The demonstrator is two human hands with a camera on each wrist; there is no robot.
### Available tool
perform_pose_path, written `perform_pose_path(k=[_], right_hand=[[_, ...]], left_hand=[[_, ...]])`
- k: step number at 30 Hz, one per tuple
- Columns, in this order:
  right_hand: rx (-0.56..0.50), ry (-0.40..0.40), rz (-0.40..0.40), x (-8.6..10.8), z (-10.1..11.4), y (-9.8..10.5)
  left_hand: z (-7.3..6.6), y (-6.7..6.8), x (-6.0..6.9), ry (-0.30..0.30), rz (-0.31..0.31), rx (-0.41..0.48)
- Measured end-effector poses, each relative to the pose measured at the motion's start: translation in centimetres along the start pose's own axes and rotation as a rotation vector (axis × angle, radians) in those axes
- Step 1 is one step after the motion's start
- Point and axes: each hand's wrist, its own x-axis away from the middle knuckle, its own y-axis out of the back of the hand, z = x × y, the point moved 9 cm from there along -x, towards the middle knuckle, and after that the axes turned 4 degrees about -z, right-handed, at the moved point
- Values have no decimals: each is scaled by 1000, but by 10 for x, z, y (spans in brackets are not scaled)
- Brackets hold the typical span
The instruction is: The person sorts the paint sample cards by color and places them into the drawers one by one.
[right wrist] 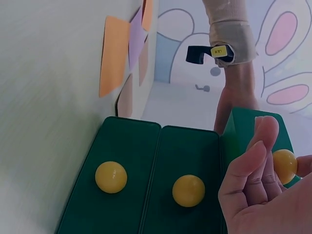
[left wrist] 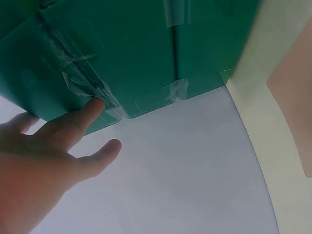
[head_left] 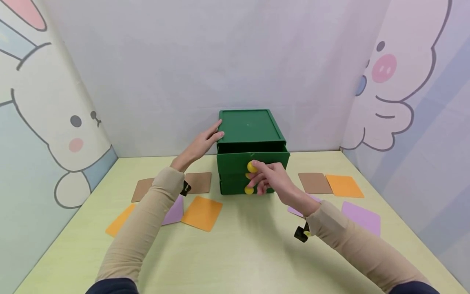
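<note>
A green drawer cabinet [head_left: 250, 125] stands near the back wall, with its top drawer [head_left: 233, 162] pulled partway out. My right hand [head_left: 276, 179] pinches the top drawer's yellow round knob [right wrist: 284, 165] between thumb and finger. Two lower drawers, each with a yellow knob [right wrist: 111, 177], sit flush in the right wrist view. My left hand [head_left: 200, 145] rests against the cabinet's left side near the upper edge. Its fingers are extended along that green side [left wrist: 131, 58], which has strips of clear tape [left wrist: 85, 80]. The drawer's inside is dark, so any contents are hidden.
Brown [head_left: 198, 182], orange [head_left: 202, 214] and purple paper squares [head_left: 172, 212] lie on the table left of the cabinet. To the right lie another brown [head_left: 315, 183], orange [head_left: 344, 186] and purple square [head_left: 361, 217]. Walls with cartoon animals [head_left: 66, 122] enclose the table.
</note>
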Motion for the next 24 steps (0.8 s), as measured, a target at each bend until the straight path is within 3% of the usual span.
perform_pose_path(k=[24], right_hand=[[44,-32,12,20,1,-1]], left_hand=[[3,1,-2,7,-14,20]])
